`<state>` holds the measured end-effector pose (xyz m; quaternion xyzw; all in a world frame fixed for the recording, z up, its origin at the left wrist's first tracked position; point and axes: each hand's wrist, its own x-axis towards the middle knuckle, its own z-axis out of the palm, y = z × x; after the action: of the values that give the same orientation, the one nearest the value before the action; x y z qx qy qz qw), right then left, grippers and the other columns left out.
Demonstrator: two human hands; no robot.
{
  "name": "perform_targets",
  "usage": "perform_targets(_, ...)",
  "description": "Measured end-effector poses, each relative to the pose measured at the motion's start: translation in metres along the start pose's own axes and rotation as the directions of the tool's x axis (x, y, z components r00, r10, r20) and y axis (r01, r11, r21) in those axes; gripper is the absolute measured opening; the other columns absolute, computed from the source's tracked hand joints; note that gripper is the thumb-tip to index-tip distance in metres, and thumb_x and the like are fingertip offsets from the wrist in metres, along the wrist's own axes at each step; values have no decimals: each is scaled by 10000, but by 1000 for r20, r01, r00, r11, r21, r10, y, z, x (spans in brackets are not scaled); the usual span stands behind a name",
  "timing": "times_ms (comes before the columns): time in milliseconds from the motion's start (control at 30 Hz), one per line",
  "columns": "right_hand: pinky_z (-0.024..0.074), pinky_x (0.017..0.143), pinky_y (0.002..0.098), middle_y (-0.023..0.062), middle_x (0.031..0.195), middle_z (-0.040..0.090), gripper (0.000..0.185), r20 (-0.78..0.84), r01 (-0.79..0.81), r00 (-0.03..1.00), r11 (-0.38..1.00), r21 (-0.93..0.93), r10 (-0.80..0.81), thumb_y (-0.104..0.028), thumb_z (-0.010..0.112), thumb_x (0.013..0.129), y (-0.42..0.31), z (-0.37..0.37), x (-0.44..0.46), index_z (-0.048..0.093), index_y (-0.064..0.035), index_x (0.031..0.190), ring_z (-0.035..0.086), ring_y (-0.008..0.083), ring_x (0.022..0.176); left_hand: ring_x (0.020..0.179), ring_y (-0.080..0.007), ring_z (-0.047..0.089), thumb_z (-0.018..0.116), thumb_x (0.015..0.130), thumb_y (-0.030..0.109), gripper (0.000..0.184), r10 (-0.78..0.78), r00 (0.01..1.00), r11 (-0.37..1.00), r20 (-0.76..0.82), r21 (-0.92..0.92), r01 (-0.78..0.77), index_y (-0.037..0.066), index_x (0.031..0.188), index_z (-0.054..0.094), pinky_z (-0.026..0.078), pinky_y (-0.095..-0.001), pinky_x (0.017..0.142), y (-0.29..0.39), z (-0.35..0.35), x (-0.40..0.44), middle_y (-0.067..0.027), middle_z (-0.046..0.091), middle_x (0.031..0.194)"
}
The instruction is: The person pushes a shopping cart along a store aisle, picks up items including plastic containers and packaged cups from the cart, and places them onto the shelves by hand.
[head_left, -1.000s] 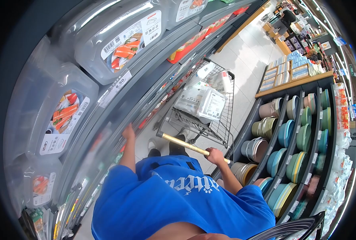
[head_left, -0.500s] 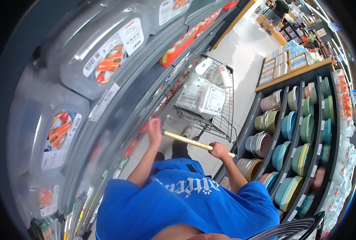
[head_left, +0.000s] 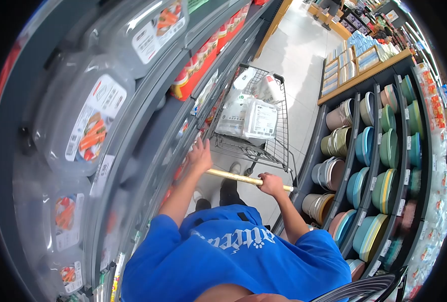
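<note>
Right grip [head_left: 272,184] wraps the golden handle [head_left: 236,176] on a dark wire cart [head_left: 280,143].

The wire cart [head_left: 243,146] carries white packages [head_left: 260,120].

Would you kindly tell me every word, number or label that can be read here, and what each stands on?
"8.50", slightly blurred: price tag below the clear containers.
Blue shirt: pale ornate lettering, folded, not fully readable.
Container labels: print too small.
White packages in the cart: print too small.
Right-hand shelf tags: too small.
</note>
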<state>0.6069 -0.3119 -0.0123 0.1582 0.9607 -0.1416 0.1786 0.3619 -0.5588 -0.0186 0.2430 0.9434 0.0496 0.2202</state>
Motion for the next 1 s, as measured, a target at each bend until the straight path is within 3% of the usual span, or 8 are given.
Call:
perform_targets(100,536,897,432,121,1138,674,557,-46,61,998,984,168,-54,-412,761,781,-11,-26,-2,646,-112,1237,651,316,1066,1358,-417,431,801,758,195,1006,-4,995,1000,-101,24,7,145,1581,225,500,-564,973,-5,21,27,-210,210,1622)
perform_targets(200,457,1036,462,198,1347,546,694,-326,216,944,840,497,-49,-350,798,784,32,1,15,542,-51,1357,549,358,1228,1094,-407,642,742,785,123,927,-27,997,997,-79,76,33,122,1575,258,566,-474,877,5,3,34,-270,295,1558)
perform_targets(300,433,1054,504,217,1395,493,755,-540,-159,814,976,147,214,-288,797,784,63,-17,16,466,-63,1424,514,397,1265,1004,-428,686,723,806,115,957,-57,998,998,-2,23,57,121,1589,173,569,-470,880,10,-8,54,-338,390,1456)
perform_targets(500,561,861,490,255,1396,468,1054,-99,-600,775,775,199,625,-220,842,706,116,-11,49,230,-79,1552,649,424,1065,1072,-393,673,808,760,209,1108,-36,997,999,72,-1,36,60,1596,96,569,-459,882,12,-13,88,-300,560,1296)
perform_targets(667,583,813,504,302,1327,488,1239,-12,-498,862,851,165,507,-434,892,660,145,-16,65,146,-59,1575,679,456,974,1005,-418,684,791,737,185,1014,69,993,996,99,49,-74,-57,1517,190,559,-466,892,13,-24,96,-278,666,1090)
perform_targets(767,581,816,503,302,1311,494,1217,4,-443,895,889,116,446,-467,884,659,156,-16,69,190,-49,1567,677,458,983,1009,-405,687,788,738,182,807,22,996,995,83,98,-30,-42,1374,345,560,-465,889,24,-29,90,-267,669,1078)
perform_targets(867,586,820,506,304,1273,499,914,0,-415,909,905,95,416,-424,847,685,158,-21,67,441,-28,1402,677,459,973,1030,-389,683,783,748,188,635,2,999,995,53,102,-7,-12,1221,410,562,-453,887,30,-28,90,-253,661,1099)
perform_targets(1000,586,834,505,291,1259,495,668,38,-425,905,898,113,424,-283,775,713,163,-18,68,523,-30,1278,675,459,971,1090,-368,660,780,775,209,657,-15,992,992,126,122,-1,-24,1255,397,558,-437,898,32,-30,89,-243,614,1195)
